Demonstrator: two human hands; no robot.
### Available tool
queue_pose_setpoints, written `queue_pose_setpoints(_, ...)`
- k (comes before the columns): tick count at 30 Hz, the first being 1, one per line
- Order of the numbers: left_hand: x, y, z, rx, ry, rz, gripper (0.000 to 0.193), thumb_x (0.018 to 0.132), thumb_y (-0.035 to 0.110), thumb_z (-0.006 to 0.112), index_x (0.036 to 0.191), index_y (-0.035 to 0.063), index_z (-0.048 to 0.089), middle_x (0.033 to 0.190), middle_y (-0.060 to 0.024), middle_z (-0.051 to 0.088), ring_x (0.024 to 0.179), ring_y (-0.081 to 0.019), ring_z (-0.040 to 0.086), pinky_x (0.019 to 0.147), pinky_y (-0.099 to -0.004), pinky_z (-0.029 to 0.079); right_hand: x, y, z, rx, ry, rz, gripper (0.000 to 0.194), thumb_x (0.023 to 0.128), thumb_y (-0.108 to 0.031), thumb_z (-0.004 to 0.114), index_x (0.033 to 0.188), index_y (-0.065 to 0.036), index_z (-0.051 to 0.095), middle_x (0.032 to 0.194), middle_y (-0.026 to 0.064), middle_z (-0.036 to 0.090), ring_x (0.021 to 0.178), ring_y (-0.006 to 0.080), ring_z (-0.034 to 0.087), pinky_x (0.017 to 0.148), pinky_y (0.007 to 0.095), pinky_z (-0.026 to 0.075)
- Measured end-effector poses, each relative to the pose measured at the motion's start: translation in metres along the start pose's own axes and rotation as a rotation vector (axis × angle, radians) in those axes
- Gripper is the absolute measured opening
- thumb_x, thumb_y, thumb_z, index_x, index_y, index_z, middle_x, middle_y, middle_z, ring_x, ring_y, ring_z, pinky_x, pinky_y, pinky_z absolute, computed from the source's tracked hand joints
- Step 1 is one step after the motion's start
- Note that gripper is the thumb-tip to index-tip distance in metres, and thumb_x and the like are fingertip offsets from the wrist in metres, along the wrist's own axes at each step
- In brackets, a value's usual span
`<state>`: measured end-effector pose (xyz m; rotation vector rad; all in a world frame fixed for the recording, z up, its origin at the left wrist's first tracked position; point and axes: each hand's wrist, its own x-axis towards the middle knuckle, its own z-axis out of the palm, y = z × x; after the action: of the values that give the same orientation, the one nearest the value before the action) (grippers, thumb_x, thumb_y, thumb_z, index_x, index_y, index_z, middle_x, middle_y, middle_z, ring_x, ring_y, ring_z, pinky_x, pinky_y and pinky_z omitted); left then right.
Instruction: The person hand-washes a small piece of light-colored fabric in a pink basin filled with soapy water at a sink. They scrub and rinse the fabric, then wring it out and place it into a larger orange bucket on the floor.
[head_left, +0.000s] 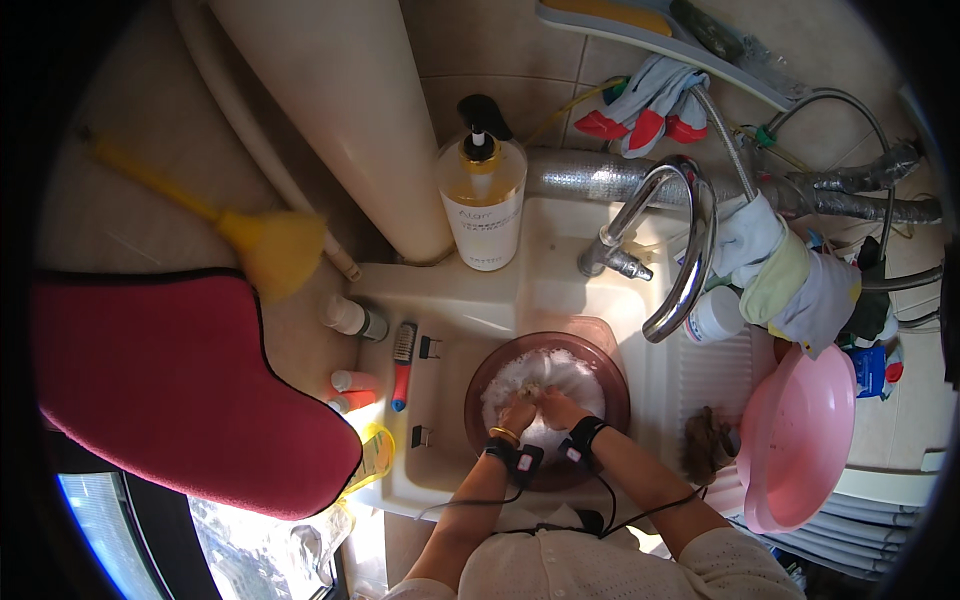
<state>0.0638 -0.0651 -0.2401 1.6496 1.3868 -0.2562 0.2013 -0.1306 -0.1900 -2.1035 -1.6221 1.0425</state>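
A brown translucent basin sits inside the pale laundry sink. White cloth and suds lie in it. My left hand, with a gold bangle at its wrist, grips a bunched part of the cloth. Close against it, my right hand holds the cloth too. Between the fingers shows a small darker, brownish patch. Foam and cloth partly hide the fingertips. Both wrists wear black straps with small wired devices.
A chrome faucet arches right of the basin. Behind stands a pump bottle; a brush lies on the left ledge. A pink basin leans at right, near hanging socks. A red mat hangs at left.
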Motion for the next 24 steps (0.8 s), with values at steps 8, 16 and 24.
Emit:
queue_pose_setpoints(8, 0.024, -0.025, -0.018, -0.549, -0.516, 0.177, 0.047, 0.090, 0.037, 0.056, 0.120, 0.0012, 0.055, 0.116, -0.0101, 0.056, 0.102, -0.0198, 0.055, 0.083, -0.0328, 0.047, -0.006, -0.010, -0.016, -0.200, 0.035, 0.081, 0.034, 0.081, -0.023, 0.059, 0.111, -0.008, 0.057, 0.093, 0.0211, 0.062, 0.088, 0.0390, 0.060, 0.076, 0.0464, 0.049)
queue_pose_setpoints(16, -0.039, -0.004, -0.069, 0.147, 0.010, 1.033, 0.088, 0.058, 0.011, 0.082, 0.134, 0.0054, 0.037, 0.117, -0.0131, 0.059, 0.110, -0.0359, 0.054, 0.093, -0.0412, 0.044, -0.015, -0.054, -0.078, -0.164, -0.015, 0.146, 0.025, 0.079, -0.017, 0.064, 0.099, -0.002, 0.060, 0.086, 0.0206, 0.066, 0.083, 0.0369, 0.065, 0.072, 0.0446, 0.051)
queue_pose_setpoints(24, -0.078, 0.058, -0.100, -0.098, -0.309, 0.781, 0.037, 0.092, 0.024, 0.054, 0.122, 0.0033, 0.051, 0.113, -0.0098, 0.060, 0.104, -0.0208, 0.058, 0.085, -0.0311, 0.048, -0.053, -0.096, -0.175, 0.534, -0.418, -0.103, 0.025, 0.081, -0.016, 0.069, 0.102, -0.005, 0.060, 0.080, -0.0008, 0.057, 0.071, 0.0082, 0.053, 0.058, 0.0234, 0.043)
